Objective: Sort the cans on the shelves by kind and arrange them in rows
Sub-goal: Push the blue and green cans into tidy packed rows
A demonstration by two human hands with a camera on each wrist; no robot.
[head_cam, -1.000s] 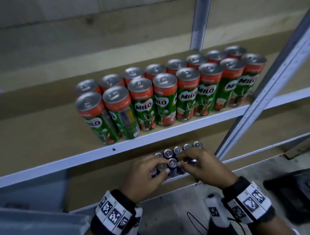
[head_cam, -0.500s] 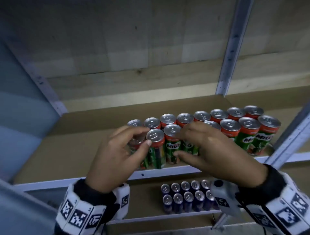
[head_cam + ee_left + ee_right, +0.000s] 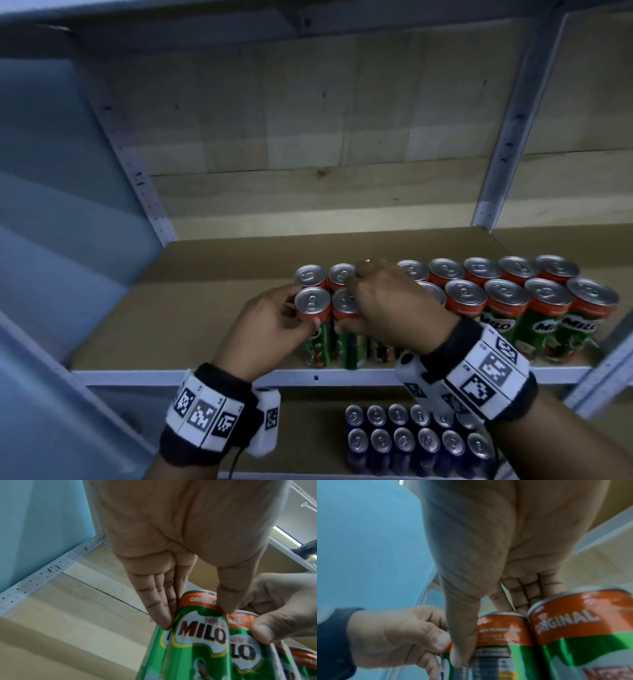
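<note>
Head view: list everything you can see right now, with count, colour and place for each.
Milo cans: at least fifteen showing, green with orange tops, two rows on the upper shelf, more may be hidden behind the hands.
Blue cans: about twelve, dark blue with silver tops, two rows on the lower shelf.
Upper shelf: one, brown board with white front edge.
Uprights: two, white metal, at the back.
Wrist bands: two, black with white coded tags.
Left hand: holds the front-left Milo can near its top.
Right hand: grips the next front can.
</note>
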